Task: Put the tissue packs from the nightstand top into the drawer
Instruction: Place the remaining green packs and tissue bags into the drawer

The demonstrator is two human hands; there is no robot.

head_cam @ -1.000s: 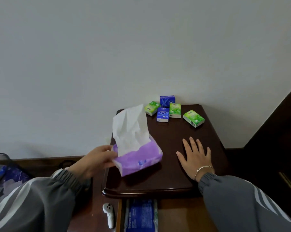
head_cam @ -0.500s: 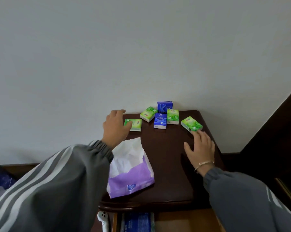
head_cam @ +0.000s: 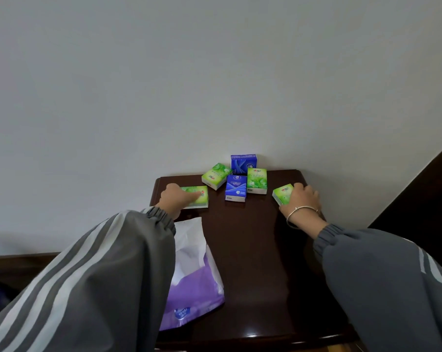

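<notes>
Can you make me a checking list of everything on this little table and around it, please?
Surface: dark, shiny nightstand top.
Job's things: left green pack and right green pack, each under a hand; tilted green pack, flat green pack, flat blue pack, standing blue pack by the wall; big purple pack near the front, with tissue sticking out.
Clutter: nothing seen.
Grips: left grip holds the left green pack; right grip holds the right green pack.
Cables: nothing seen.
Surroundings: white wall; dark panel on the right.

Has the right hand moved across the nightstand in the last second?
Yes. The right hand went from the middle of the nightstand top back toward the wall, where it now curls over the rightmost green pack.
</notes>
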